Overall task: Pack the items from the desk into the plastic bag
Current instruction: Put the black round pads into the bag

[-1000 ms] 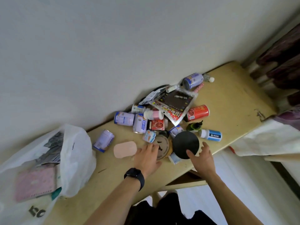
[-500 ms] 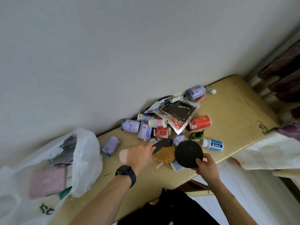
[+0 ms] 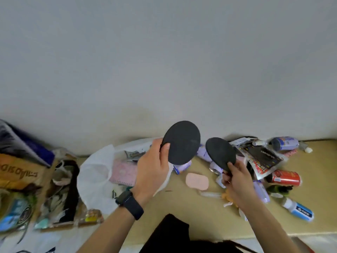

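My left hand (image 3: 154, 168) grips a black round disc (image 3: 182, 143) by its lower left edge and holds it up above the desk. My right hand (image 3: 237, 178) pinches a second black disc (image 3: 219, 152) by its lower edge, also raised. The white plastic bag (image 3: 94, 172) lies open on the left end of the desk (image 3: 200, 212), with a pink notebook (image 3: 122, 171) and papers inside. Below and between the discs a pink oval soap (image 3: 197, 181) lies on the desk.
Several cans, bottles and packets are heaped at the right: a red can (image 3: 284, 178), a blue-capped white bottle (image 3: 298, 209), a black printed packet (image 3: 264, 157), a purple can (image 3: 284, 143). A cardboard box (image 3: 21, 172) and clutter stand left of the desk. The wall runs behind.
Both hands lifted off the desk, each raising a black disc. The left hand left the brown round thing and now holds a disc. The view swung left, toward the bag.
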